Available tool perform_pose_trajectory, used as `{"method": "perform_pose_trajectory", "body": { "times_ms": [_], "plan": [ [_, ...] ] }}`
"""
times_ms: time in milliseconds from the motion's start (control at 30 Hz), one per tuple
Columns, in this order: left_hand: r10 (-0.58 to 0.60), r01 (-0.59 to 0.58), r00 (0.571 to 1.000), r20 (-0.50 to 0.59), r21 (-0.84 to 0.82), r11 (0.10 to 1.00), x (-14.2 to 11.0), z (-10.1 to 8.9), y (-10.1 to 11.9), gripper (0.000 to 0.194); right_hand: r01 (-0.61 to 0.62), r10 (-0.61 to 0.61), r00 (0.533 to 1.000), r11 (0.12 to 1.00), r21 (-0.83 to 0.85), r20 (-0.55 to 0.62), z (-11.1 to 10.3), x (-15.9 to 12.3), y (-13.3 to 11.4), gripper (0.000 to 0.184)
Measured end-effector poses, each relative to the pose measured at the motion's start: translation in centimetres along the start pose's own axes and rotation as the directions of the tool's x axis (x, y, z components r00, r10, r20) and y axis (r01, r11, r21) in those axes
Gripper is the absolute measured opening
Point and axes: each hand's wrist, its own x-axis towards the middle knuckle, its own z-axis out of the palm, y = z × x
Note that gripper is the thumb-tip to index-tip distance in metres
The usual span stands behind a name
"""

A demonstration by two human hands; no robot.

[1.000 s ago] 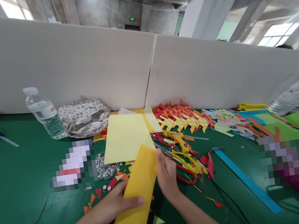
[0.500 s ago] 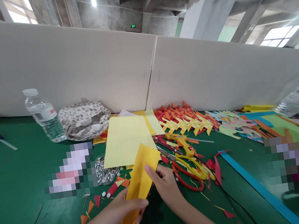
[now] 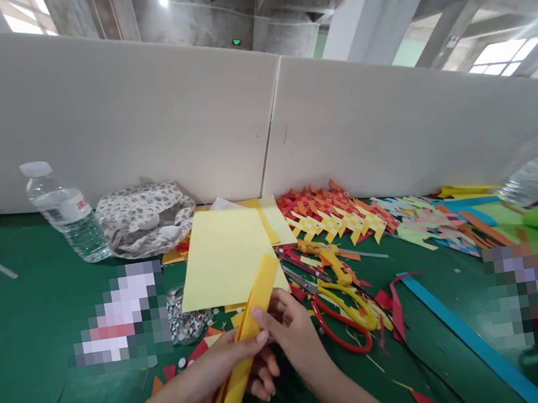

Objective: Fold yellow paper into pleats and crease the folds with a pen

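Observation:
A long strip of yellow paper (image 3: 259, 307), folded lengthwise, slants up from the lower middle, held in both hands. My left hand (image 3: 227, 366) grips its lower half, thumb on top and fingers curled beneath. Higher up, my right hand (image 3: 291, 333) pinches the strip with its thumb pressed on the near face. The two thumbs almost meet. Behind the strip's upper end lies a pale yellow sheet (image 3: 224, 255). Red-handled scissors (image 3: 341, 325) and yellow-handled scissors (image 3: 349, 300) rest just right of my right hand.
A water bottle (image 3: 68, 211) and a patterned cloth bag (image 3: 148, 219) stand by the white partition (image 3: 134, 114). Beyond the scissors sit a yellow glue gun (image 3: 331, 263) and woven paper fish (image 3: 337, 218). A blue strip (image 3: 471, 336) lies right; paper scraps and googly eyes (image 3: 188, 318) are scattered about.
The yellow paper was opened into a wide trough and is now folded nearly flat into a narrower strip. My right hand has shifted slightly down its edge. The view has moved a little.

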Motion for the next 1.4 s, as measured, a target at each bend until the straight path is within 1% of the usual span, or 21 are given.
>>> {"method": "perform_pose_trajectory", "body": {
  "times_ms": [67,100,167,200,300,367,433,533,667,800,967,1067,1167,1267,1400],
  "plan": [
    [0.056,-0.055,0.998,-0.020,0.030,0.998,0.3,-0.2,-0.4,0.041,0.005,-0.005,0.995,1.000,-0.004,-0.096,-0.3,0.0,0.0,0.032],
    [0.078,-0.077,0.997,-0.022,0.039,0.996,0.4,-0.3,-0.6,0.043,0.006,-0.007,0.990,1.000,-0.008,-0.140,-0.5,0.1,0.1,0.034],
    [0.099,-0.098,0.995,-0.017,0.054,0.994,0.6,-0.4,-1.0,0.051,0.008,-0.008,0.981,1.000,-0.003,-0.195,-0.8,0.2,0.3,0.038],
    [0.101,-0.100,0.995,-0.013,0.058,0.993,0.7,-0.4,-1.2,0.054,0.008,-0.006,0.979,1.000,0.012,-0.202,-0.9,0.2,0.4,0.040],
    [0.104,-0.103,0.995,-0.008,0.070,0.992,0.9,-0.3,-1.8,0.062,-0.011,0.025,0.987,0.996,0.087,-0.158,-0.8,0.1,0.6,0.044],
    [0.106,-0.106,0.994,0.000,0.086,0.991,0.9,-0.2,-2.2,0.061,-0.027,0.040,0.994,0.992,0.120,-0.103,-0.6,-0.1,0.4,0.046],
    [0.112,-0.112,0.994,0.005,0.102,0.988,0.9,-0.3,-2.5,0.056,-0.029,0.039,0.996,0.992,0.122,-0.083,-0.4,-0.3,0.2,0.047],
    [0.123,-0.124,0.992,0.016,0.121,0.985,1.0,-0.4,-2.7,0.052,-0.031,0.042,0.993,0.994,0.103,-0.110,-0.3,-0.5,-0.2,0.046],
    [0.119,-0.118,0.993,0.002,0.141,0.983,1.1,-0.5,-2.4,0.055,-0.035,0.048,0.989,0.994,0.099,-0.137,-0.2,-0.5,-0.1,0.046],
    [0.119,-0.116,0.993,-0.004,0.181,0.977,1.2,-0.5,-2.3,0.054,-0.016,0.031,0.987,0.995,0.097,-0.158,-0.2,-0.5,0.2,0.048],
    [0.109,-0.109,0.994,0.010,0.196,0.974,1.2,-0.6,-2.5,0.053,-0.030,0.051,0.983,0.993,0.117,-0.175,-0.2,-0.4,0.3,0.049],
    [0.129,-0.131,0.991,0.019,0.204,0.970,1.1,-0.4,-2.5,0.051,-0.030,0.053,0.983,0.991,0.130,-0.174,-0.2,-0.3,0.3,0.049],
    [0.169,-0.159,0.985,-0.027,0.228,0.961,0.9,0.0,-2.3,0.047,-0.031,0.053,0.982,0.992,0.123,-0.182,-0.1,-0.3,0.3,0.049],
    [0.180,-0.153,0.979,-0.095,0.235,0.960,0.7,0.2,-2.2,0.049,-0.037,0.059,0.980,0.993,0.113,-0.191,-0.1,-0.4,0.4,0.049],
    [0.186,-0.162,0.977,-0.102,0.205,0.965,0.7,0.3,-2.4,0.054,-0.037,0.056,0.987,0.991,0.132,-0.150,-0.1,-0.6,0.6,0.048]
  ]
}}
